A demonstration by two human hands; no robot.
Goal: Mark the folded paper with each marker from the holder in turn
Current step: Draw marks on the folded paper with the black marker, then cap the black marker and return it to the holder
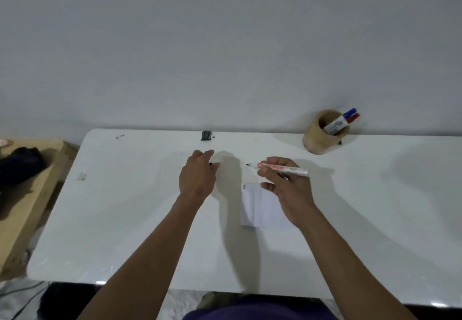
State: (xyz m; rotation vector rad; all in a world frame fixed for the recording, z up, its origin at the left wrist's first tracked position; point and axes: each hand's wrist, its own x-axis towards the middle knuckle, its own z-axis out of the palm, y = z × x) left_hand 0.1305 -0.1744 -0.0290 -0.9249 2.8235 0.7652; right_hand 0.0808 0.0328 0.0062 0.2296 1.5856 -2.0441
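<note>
Head view, looking down on a white table [125, 219] set against a pale wall.

Right hand [287, 189] is hovering over the far right part of the paper [252, 204], fingers closed round a marker [282, 168]. The marker is lying nearly level in the grip, uncapped, its dark tip pointing left and hanging clear of the paper, above bare table beyond the sheet's far edge.

Left hand [197, 174] is sitting well left of the paper, fingers curled in. A small dark bit is showing at the fingertips, possibly the marker's cap, though it is too small to tell for sure; whether the fingers are pinching it or just lying beside it I cannot tell.

The paper is lying flat near the table's middle, folded into a narrow upright rectangle, its right edge partly hidden by the right hand. A short dark stroke is showing at its far left corner.

Holder [322, 132], a tan cylinder, is standing at the far right by the wall, well apart from both hands. Two markers are leaning in it, one with a blue cap [350, 112], one with a red cap [353, 117].

A small black object [206, 135] is resting at the table's far edge, centre.
</note>
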